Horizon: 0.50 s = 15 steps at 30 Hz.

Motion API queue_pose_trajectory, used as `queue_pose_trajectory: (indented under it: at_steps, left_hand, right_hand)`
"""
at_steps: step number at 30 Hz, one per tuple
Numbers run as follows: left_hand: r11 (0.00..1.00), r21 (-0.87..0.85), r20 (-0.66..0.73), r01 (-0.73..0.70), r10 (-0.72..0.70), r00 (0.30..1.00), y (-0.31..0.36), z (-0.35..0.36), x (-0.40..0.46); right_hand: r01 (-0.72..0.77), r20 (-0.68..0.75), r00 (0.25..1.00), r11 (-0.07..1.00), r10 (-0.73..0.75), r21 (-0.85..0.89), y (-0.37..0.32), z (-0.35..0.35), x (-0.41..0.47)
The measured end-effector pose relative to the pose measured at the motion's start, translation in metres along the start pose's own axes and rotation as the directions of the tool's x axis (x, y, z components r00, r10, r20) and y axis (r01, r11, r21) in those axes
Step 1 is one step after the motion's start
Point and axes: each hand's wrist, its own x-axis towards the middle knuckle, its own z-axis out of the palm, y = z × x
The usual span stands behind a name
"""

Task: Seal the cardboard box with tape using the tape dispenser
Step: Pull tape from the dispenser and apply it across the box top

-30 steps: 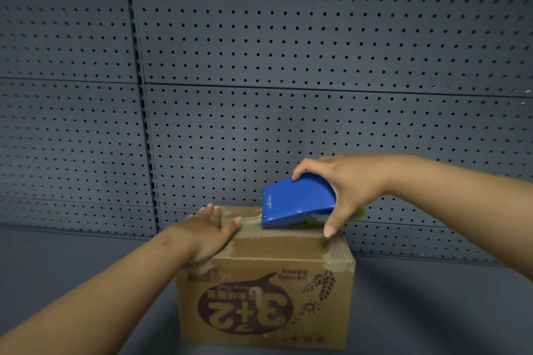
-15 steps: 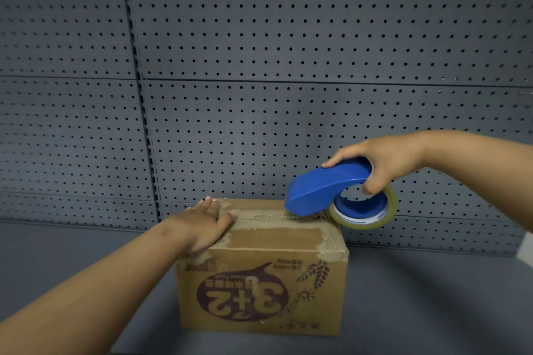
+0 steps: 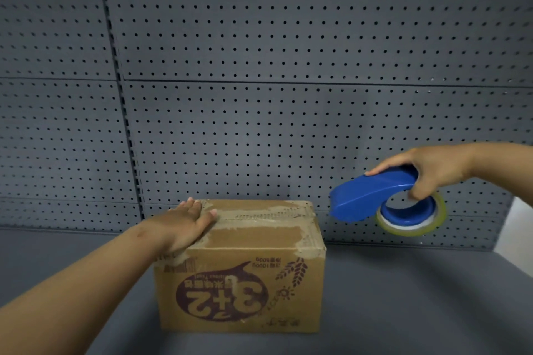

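Observation:
A brown cardboard box (image 3: 239, 294) with an upside-down "3+2" print stands on the grey shelf, flaps closed. A strip of clear tape (image 3: 265, 216) runs along its top seam. My left hand (image 3: 187, 225) lies flat on the box's top left corner, fingers together. My right hand (image 3: 427, 173) grips the blue tape dispenser (image 3: 372, 196) in the air to the right of the box, clear of it. The tape roll (image 3: 412, 216) hangs under the dispenser's handle.
A grey pegboard wall (image 3: 288, 95) rises right behind the box. The box rests on a grey shelf surface (image 3: 418, 297), which stretches to both sides. A pale gap (image 3: 516, 228) shows at the far right edge.
My right hand has pulled the dispenser off the box top, rightward and upward, so that it now hangs beside the box. My left hand stays pressed on the box.

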Motion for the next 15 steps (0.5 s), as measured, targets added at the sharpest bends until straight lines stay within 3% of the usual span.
queue_pose_trajectory:
  at_steps: [15]
  left_hand:
    - [0.999, 0.039, 0.002, -0.008, 0.008, 1.000, 0.000, 0.001, 0.000]
  right_hand:
    - [-0.032, 0.060, 0.997, 0.967, 0.048, -0.254, -0.052, -0.002, 0.016]
